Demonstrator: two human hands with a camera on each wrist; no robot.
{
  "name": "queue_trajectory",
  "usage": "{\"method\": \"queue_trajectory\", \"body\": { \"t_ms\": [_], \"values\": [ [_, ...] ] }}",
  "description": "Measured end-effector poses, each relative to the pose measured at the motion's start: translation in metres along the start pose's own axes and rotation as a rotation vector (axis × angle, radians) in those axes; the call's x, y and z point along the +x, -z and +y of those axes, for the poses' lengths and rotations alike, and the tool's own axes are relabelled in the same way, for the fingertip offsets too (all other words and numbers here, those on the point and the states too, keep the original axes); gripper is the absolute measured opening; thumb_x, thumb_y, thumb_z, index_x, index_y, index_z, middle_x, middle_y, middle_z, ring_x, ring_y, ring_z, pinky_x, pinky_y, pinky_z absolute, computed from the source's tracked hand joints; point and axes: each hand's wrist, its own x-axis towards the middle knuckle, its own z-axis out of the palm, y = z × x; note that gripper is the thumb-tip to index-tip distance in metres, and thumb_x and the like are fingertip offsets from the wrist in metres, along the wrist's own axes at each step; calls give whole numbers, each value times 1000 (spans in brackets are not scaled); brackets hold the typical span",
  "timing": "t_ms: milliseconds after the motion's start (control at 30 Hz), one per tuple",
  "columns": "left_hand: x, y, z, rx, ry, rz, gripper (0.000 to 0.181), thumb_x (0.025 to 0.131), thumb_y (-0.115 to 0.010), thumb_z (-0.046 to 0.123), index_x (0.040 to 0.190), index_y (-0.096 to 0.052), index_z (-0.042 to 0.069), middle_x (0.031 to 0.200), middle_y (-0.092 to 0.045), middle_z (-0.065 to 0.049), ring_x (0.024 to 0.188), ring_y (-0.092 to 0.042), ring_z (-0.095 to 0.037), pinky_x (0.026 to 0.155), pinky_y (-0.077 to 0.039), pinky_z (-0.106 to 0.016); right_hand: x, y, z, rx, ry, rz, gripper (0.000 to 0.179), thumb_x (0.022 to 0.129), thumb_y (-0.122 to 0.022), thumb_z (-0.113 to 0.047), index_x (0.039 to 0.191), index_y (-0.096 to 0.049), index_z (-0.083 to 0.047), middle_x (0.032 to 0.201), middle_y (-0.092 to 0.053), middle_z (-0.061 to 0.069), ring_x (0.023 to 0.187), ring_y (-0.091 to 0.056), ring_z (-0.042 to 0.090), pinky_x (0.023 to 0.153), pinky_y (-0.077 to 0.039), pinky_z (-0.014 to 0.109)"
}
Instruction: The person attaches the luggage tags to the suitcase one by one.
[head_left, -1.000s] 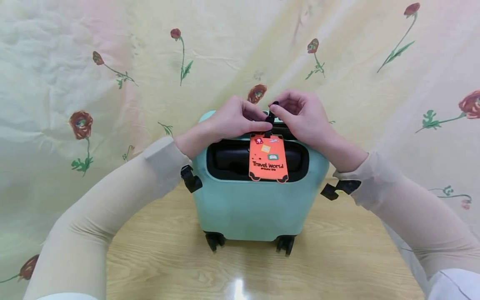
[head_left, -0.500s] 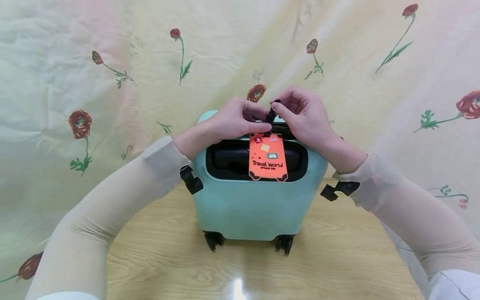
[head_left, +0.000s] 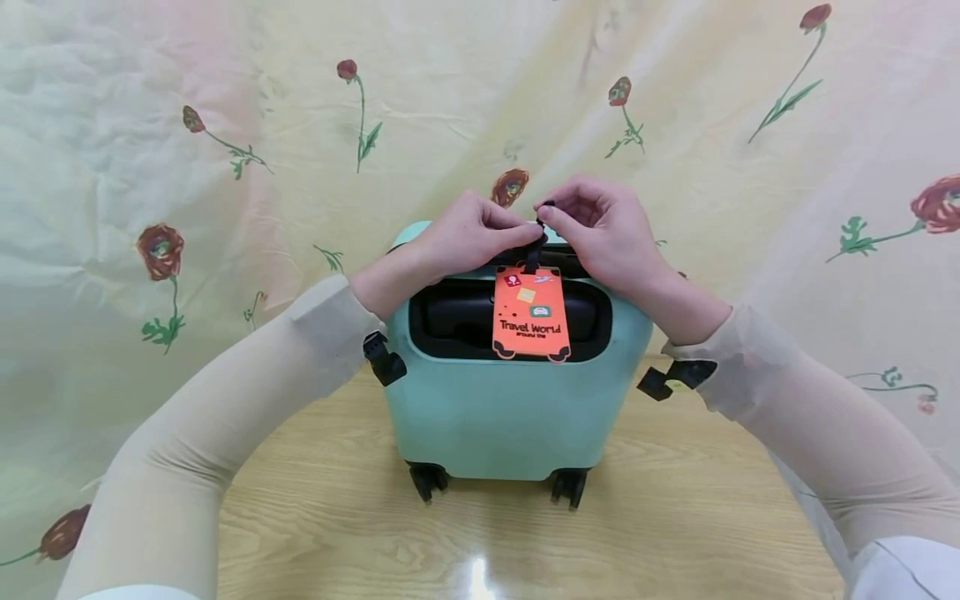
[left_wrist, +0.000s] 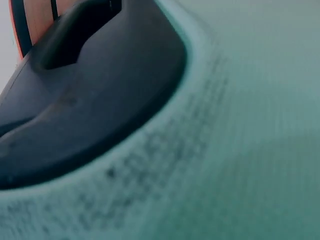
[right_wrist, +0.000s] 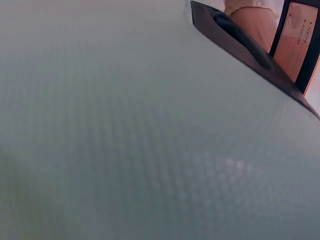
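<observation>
An orange luggage tag (head_left: 531, 317) printed "Travel World" hangs from a black strap (head_left: 532, 255) above the front of a mint-green suitcase (head_left: 502, 417). My left hand (head_left: 472, 235) pinches the strap between thumb and fingers. Just to its right, my right hand (head_left: 600, 232) pinches the strap's upper end. Both hands are over the top of the suitcase, close to its black handle (head_left: 564, 260), which they partly cover. In the right wrist view the tag's back (right_wrist: 299, 42) shows name and address lines. Whether the strap passes round the handle cannot be made out.
The suitcase stands upright on black wheels (head_left: 570, 487) on a wood-grain surface (head_left: 360, 533). A flowered cloth (head_left: 450, 108) hangs behind it. Dark recessed trim (left_wrist: 125, 75) fills part of the left wrist view. Each wrist wears a black strap mount (head_left: 384, 358).
My left thumb and fingers have shifted up along the strap, closer to my right fingertips. More of the strap now shows below them. The tag has moved slightly left.
</observation>
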Motion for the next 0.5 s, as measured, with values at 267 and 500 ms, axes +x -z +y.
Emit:
{"method": "queue_trajectory", "body": {
  "t_ms": [267,500],
  "values": [
    [-1,0,2,96,9,19,26,102,-74,32,119,-83,15,104,-83,-6,91,-63,-15,68,-42,-25,-2,-2,-4,12,10,41,16,102,-73,-12,109,-77,1,87,-73,-14,74,-64,8,69,-50,18],
    [0,1,-1,143,-25,-4,28,104,-72,32,125,-81,15,103,-83,-7,95,-65,-16,75,-48,-26,0,-2,-2,64,-29,54,12,102,-72,-12,107,-77,-2,87,-73,-13,76,-65,10,74,-53,18]
  ]
}}
